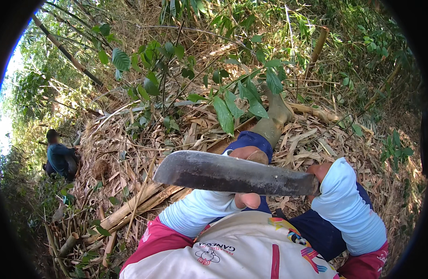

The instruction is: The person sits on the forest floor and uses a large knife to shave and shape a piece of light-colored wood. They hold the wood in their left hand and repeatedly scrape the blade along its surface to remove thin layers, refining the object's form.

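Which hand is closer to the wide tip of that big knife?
Left. The left hand holds the blade around its middle, closer to the tip; the right hand is at the opposite end, farther away.

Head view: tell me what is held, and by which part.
A machete, held by the left grip at mid-blade and the right grip at its narrower end; any handle is hidden.

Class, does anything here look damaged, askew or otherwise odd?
One thing: the left hand is behind the machete blade, its thumb showing below. That looks odd because it puts skin beside a possibly sharp edge.
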`<state>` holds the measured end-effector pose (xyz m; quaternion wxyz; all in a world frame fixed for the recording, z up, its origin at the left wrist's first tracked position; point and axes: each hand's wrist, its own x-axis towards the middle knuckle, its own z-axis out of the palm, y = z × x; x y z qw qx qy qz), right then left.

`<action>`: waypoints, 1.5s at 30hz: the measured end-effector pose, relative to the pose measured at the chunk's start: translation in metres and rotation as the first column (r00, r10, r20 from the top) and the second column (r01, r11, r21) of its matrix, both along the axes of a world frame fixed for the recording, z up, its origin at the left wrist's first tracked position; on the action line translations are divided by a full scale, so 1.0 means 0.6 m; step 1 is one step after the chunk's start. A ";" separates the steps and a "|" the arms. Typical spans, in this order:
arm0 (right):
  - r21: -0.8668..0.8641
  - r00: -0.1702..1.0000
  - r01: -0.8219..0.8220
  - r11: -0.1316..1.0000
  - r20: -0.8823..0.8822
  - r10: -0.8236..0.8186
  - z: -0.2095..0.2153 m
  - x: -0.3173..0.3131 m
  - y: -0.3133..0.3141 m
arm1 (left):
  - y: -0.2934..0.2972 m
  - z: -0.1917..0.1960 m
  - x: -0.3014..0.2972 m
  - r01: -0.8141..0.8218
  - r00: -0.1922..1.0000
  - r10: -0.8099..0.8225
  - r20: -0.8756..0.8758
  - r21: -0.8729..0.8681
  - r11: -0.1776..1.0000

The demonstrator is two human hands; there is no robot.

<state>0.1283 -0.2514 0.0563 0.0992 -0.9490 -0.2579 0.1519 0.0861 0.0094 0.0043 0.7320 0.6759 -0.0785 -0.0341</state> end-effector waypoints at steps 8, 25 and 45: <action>0.020 0.999 -0.028 0.999 0.020 0.028 -0.009 -0.002 -0.010 | 0.018 -0.011 0.013 0.122 0.959 -0.117 0.258 -0.003 0.992; -0.042 0.999 -0.017 0.999 -0.028 0.016 -0.004 0.001 -0.003 | 0.002 -0.032 -0.003 -0.106 0.990 0.059 -0.128 -0.404 0.909; -0.140 0.992 -0.028 0.990 -0.130 0.010 -0.006 0.007 0.003 | 0.042 -0.113 -0.006 0.060 0.987 -0.154 -0.054 -0.760 0.647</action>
